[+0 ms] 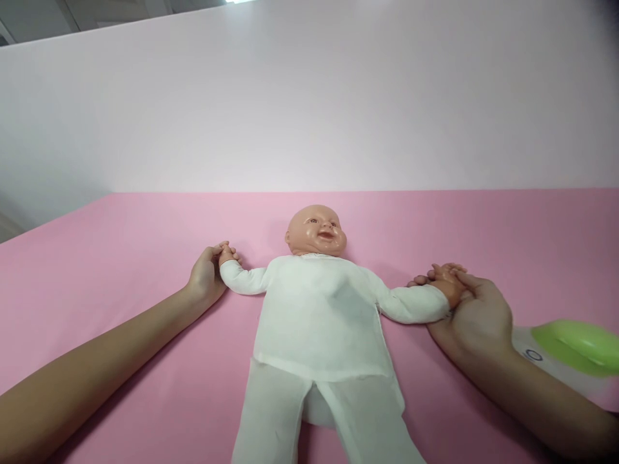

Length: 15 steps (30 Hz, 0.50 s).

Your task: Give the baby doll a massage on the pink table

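A baby doll in a white top and white trousers lies on its back in the middle of the pink surface, head away from me, arms spread wide. My left hand grips the doll's small hand on the left side. My right hand cups and holds the doll's other hand on the right. The doll's legs run off the bottom edge.
A white and green plastic object lies at the right edge, just behind my right forearm. A plain pale backdrop rises behind the pink surface.
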### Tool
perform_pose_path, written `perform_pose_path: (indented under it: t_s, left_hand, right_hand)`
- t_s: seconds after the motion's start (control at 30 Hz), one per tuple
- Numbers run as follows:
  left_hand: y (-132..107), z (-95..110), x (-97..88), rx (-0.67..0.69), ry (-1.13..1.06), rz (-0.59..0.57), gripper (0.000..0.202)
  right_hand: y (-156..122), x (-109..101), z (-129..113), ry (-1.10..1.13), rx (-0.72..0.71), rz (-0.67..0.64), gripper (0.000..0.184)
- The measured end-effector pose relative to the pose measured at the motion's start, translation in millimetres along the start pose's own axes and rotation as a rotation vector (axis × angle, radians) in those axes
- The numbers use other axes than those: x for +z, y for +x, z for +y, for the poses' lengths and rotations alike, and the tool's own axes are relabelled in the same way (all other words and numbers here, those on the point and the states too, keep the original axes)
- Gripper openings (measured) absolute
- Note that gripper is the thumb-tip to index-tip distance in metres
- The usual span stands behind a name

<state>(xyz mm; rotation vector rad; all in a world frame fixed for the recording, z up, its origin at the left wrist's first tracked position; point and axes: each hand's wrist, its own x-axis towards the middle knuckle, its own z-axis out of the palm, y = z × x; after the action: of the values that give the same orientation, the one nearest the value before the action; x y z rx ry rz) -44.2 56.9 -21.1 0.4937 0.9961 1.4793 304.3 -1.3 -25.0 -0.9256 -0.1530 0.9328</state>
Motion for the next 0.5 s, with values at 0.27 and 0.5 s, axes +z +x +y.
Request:
perform_pose_path:
  t_s: [0.27,0.5]
  left_hand:
    - [-0.7,0.1,0.5,-0.024,0.041,-0.021,0.008]
    - [2.5,-0.4,-1.4,-0.054,0.074,-0.013,0.008]
  right_hand:
    - [-2.6,0.3,0.7,-0.05,0.001,-0.039,0.005]
    - [-1.9,2.4,-0.6,-0.07,0.011,-0.024,0.008]
